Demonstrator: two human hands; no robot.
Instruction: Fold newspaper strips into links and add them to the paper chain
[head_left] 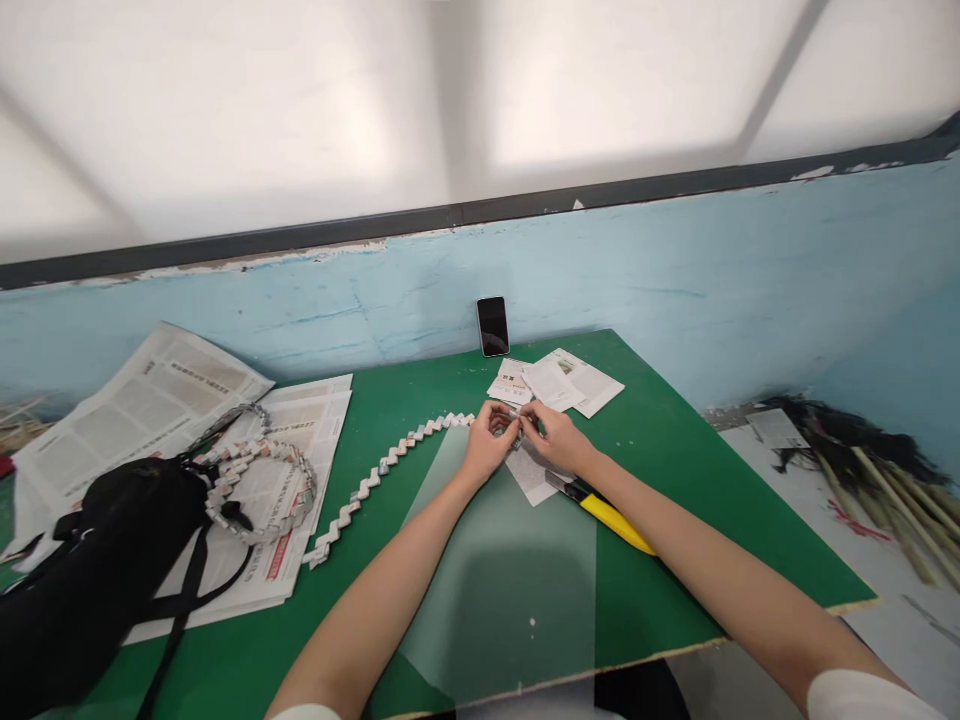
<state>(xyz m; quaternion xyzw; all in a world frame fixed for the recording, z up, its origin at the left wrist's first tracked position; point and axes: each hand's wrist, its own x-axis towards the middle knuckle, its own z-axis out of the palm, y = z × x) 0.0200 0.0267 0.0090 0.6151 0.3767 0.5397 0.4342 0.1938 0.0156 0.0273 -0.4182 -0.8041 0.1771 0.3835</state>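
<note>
A zigzag chain of folded paper (367,485) runs across the green table and up to my fingers. My left hand (487,442) is closed in a pinch at the chain's far end. Right beside it, my right hand (559,440) pinches a small folded paper strip at that same end; the fingers partly hide it. Under my hands lies a loose piece of paper (534,482). A cutting tool with a yellow handle (616,524) and a black front part rests below my right forearm, partly covered by it.
The green table (675,480) bears a translucent sheet (495,620). A phone (493,327) leans on the blue wall, near cut papers (592,385). Newspapers (150,400), a coiled paper chain (304,490) and a black bag (127,540) lie left. Sticks (892,510) lie beyond the right edge.
</note>
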